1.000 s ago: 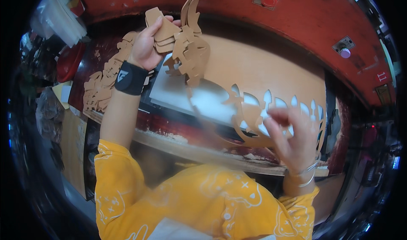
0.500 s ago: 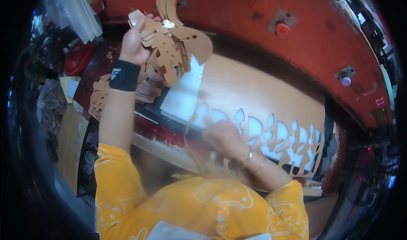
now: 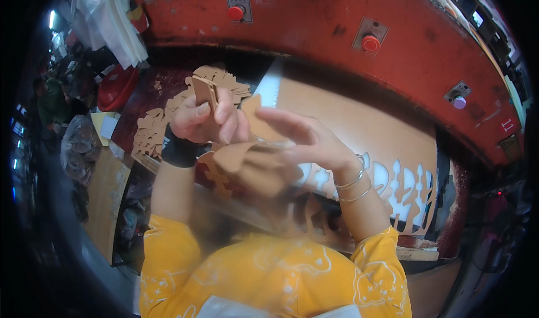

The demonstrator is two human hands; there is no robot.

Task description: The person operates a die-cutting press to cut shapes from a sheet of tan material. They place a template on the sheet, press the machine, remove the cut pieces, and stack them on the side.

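My left hand [image 3: 210, 119], with a black wristband, is closed round a bundle of flat tan cut-out pieces [image 3: 205, 89]. More pieces [image 3: 255, 163], smeared by motion, hang below it between my hands. Beside them my right hand [image 3: 314, 138], with metal bangles at the wrist, has its fingers apart; its lower fingers are blurred, and whether they touch the pieces is unclear. A tan sheet [image 3: 359, 110] lies to the right, its near edge pierced by a row of shaped holes over white backing. Piles of cut-out pieces [image 3: 150, 133] lie left of and behind my left hand.
A red machine beam [image 3: 303, 23] with red push buttons [image 3: 370, 43] and a purple one [image 3: 459, 102] spans the far side. Clear plastic bags [image 3: 106, 23] hang at the upper left, above a red basket [image 3: 118, 89]. A tied plastic bag [image 3: 81, 147] sits farther left.
My left hand has come nearer and to the right with its bundle, which has turned and swung downward. My right hand has lifted off the sheet's near edge, up beside the bundle.
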